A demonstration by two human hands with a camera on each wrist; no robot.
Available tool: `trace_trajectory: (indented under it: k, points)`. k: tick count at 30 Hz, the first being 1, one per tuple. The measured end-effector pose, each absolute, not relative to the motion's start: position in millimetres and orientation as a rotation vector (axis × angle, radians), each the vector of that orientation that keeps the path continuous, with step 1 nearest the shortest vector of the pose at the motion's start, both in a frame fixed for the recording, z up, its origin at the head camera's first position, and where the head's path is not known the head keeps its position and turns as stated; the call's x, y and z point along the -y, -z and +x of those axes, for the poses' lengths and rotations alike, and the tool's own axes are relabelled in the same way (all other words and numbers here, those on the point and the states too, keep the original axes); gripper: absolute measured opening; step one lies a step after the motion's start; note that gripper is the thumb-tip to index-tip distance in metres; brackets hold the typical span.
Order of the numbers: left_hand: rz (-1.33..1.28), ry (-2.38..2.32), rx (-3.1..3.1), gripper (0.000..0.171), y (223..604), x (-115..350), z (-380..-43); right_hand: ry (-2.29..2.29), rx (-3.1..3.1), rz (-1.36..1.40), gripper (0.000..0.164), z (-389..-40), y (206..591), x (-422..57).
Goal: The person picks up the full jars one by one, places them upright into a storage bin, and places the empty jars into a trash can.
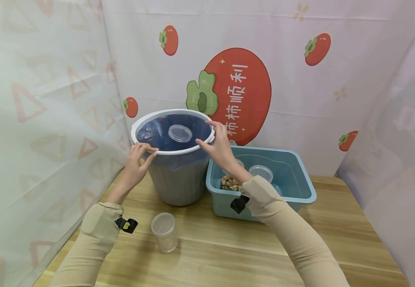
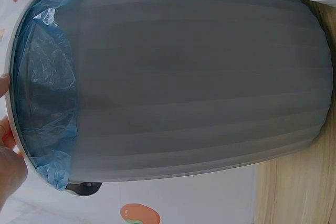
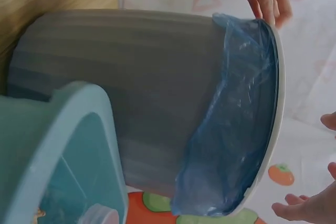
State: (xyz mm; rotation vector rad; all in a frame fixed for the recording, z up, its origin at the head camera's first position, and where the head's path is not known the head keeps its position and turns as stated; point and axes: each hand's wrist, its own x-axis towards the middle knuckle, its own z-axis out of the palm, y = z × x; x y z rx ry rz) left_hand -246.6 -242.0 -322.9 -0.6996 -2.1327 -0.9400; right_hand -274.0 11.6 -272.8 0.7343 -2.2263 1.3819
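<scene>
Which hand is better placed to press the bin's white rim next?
Probably the left hand: it touches the white rim, while the right wrist view shows the right hand apart from it.

Left hand (image 1: 134, 164) at white bin rim (image 1: 174, 152)

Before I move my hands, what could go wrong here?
The blue bag hangs unevenly below the white rim, so it might slip inside.

Your left hand touches the rim while your right hand is off it; uneven pressure could tilt the bin.

The translucent cup stands near your left sleeve, which might knock it.
</scene>
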Motion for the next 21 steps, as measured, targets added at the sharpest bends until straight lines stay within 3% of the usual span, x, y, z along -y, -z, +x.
trace_trajectory:
  k: [11,21]
  points:
    - [-0.699,0.933,2.134,0.015,323.3,242.8,-246.1,-1.308,2.1,1.003,0.039,-239.0,297.9,-10.9]
    - [-0.709,0.934,2.135,0.015,323.0,243.4,-247.3,-1.296,2.09,1.156,0.037,-219.9,318.7,-4.4]
